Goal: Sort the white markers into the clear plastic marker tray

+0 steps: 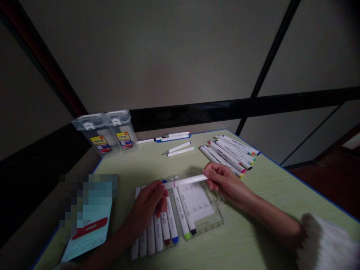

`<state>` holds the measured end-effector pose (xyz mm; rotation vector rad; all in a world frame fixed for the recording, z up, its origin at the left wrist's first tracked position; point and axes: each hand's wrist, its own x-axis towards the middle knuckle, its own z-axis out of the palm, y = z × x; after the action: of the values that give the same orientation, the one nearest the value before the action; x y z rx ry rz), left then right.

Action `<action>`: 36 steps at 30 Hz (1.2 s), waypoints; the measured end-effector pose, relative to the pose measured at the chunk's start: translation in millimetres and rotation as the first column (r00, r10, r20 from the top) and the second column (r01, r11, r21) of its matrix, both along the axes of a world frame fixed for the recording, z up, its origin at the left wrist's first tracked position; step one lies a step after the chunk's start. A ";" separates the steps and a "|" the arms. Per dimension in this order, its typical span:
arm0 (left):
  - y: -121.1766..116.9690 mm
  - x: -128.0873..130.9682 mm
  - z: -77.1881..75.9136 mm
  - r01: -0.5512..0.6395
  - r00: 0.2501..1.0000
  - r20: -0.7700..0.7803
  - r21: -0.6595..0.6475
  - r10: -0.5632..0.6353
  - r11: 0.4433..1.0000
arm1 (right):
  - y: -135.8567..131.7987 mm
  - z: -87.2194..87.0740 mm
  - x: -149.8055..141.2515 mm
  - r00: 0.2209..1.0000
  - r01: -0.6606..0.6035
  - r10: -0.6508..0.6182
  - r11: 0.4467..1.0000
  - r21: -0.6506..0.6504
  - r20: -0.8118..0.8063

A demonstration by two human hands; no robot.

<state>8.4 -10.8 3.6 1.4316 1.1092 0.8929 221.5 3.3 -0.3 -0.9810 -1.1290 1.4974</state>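
Note:
A white marker (188, 181) with a thin pink ring is held level between both hands. My left hand (153, 197) pinches its left end, and my right hand (223, 182) grips its right end with fingers curled. Below lies an open clear plastic case (218, 223) with two halves. Several white markers (158, 232) lie side by side in its left half, partly hidden by my left hand. In the right half are a green-ended marker (181, 215), a black-ended marker (188, 213) and a white paper insert (198, 202).
Two clear lidded boxes (112, 131) stand at the back left. Several markers (227, 153) are piled at the right. Two markers (180, 150) lie behind the case, near a blue tray (174, 138) holding pens. A tablet-like screen (92, 221) lies at the left.

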 end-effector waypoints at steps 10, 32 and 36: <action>0.2 0.0 0.0 -0.002 1.000 -0.001 0.012 0.002 1.000 | 0.0 -1.1 1.7 0.999 -0.016 0.017 0.999 0.028 -0.033; -1.8 1.5 4.1 -0.010 1.000 0.004 -0.011 0.010 1.000 | -0.8 -0.1 0.1 0.999 0.036 -0.036 0.999 0.003 0.008; -1.8 1.9 3.4 -0.011 1.000 0.014 -0.010 0.011 1.000 | -0.3 0.4 0.2 0.999 0.043 -0.043 0.999 0.004 0.000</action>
<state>10.3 -12.6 7.0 1.4105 1.1110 0.9030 221.7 3.0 0.1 -0.9959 -1.1040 1.4604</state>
